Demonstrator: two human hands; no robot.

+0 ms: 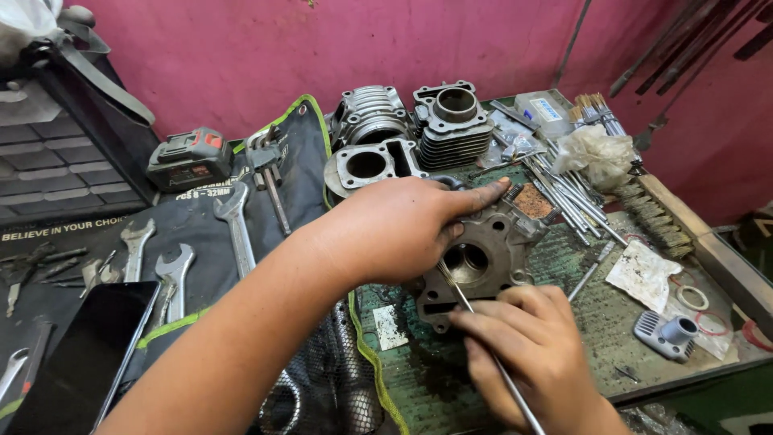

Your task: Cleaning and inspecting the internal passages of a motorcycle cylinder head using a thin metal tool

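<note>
A grimy grey engine cylinder head (491,242) lies on the green workbench (604,338), its round chamber facing up. My left hand (403,225) rests over its top left side, fingers stretched across to the far edge, holding it steady. My right hand (531,346) sits at its near edge and grips a thin metal rod (455,290). The rod's tip points into the chamber next to my left thumb.
Finned engine cylinders (453,121) and a flanged part (369,165) stand behind. A black tool mat (241,209) with spanners lies at left, with a dark phone (80,354) and a battery pack (189,159). Loose rods, brushes, a plastic bag and gaskets lie at right.
</note>
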